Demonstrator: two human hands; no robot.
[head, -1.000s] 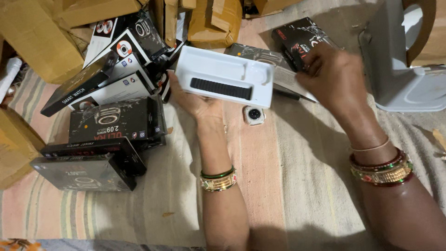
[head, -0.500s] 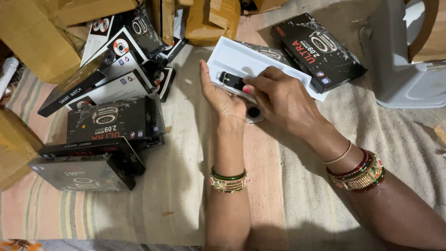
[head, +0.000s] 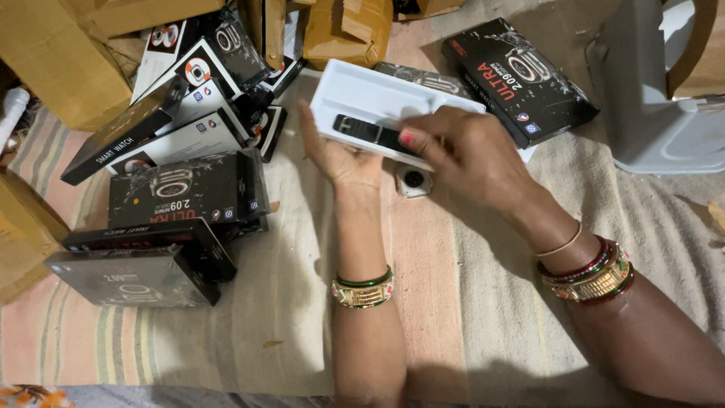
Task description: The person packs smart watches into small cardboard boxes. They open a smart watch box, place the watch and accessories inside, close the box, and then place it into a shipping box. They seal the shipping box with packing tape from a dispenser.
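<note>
- A striped cloth (head: pixel 249 332) in pale pink, green and beige is covering the floor, and everything is lying on it.
- A grey plastic chair (head: pixel 649 106) is standing at the upper right, with only its lower part showing.
- Brown cardboard cartons (head: pixel 68 53) are sitting along the top left edge, and one more (head: pixel 343 30) is lying at the top middle.
- A loose heap of black and white watch boxes (head: pixel 189 113) is spreading over the left side, with two black ones stacked at the near left (head: pixel 136 264).
- A single black watch box (head: pixel 521 79) is lying printed side up just beyond the right hand.
- A white tray (head: pixel 362 94) is resting tilted on the left hand's fingers, in the middle above the cloth.
- The left hand (head: pixel 340 155) is lying palm up and open under the tray's near edge, supporting it.
- The right hand (head: pixel 468 147) is reaching over the tray, its fingers curled and pressing on the strap.
- A black watch strap (head: pixel 366 130) is lying inside the tray, under the right fingertips.
- A small white watch body (head: pixel 414 181) with a dark face is lying on the cloth just below the tray, between the wrists.
</note>
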